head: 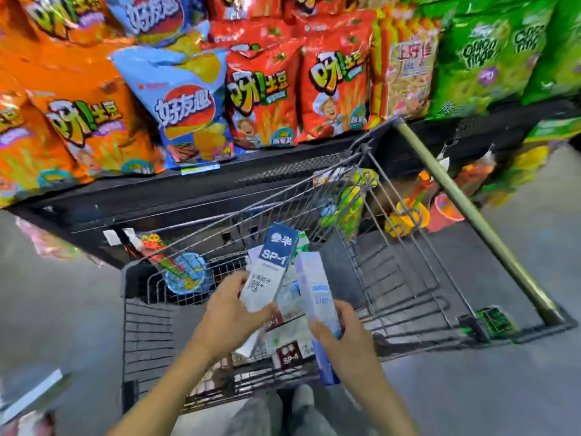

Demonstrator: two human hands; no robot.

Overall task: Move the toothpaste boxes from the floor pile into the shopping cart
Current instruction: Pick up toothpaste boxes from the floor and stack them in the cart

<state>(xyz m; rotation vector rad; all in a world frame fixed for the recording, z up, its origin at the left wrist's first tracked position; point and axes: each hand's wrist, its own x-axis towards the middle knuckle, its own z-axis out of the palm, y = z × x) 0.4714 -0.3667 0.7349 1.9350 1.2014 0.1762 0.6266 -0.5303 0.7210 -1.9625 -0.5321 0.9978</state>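
Each hand, left hand [231, 313] and right hand [341, 333], clamps a light, stiff toothpaste box [270, 272] mid-length above the shopping cart [408, 278].

The toothpaste box [270, 272] in the left hand [232, 316] is white with a dark blue top panel and white lettering. The box [317, 297] in the right hand [342, 338] is pale lilac-white with blue marks. The shopping cart [418, 278] is grey wire with an olive handle [471, 212]. Behind stand orange, red, light blue and green snack bags [261, 99].
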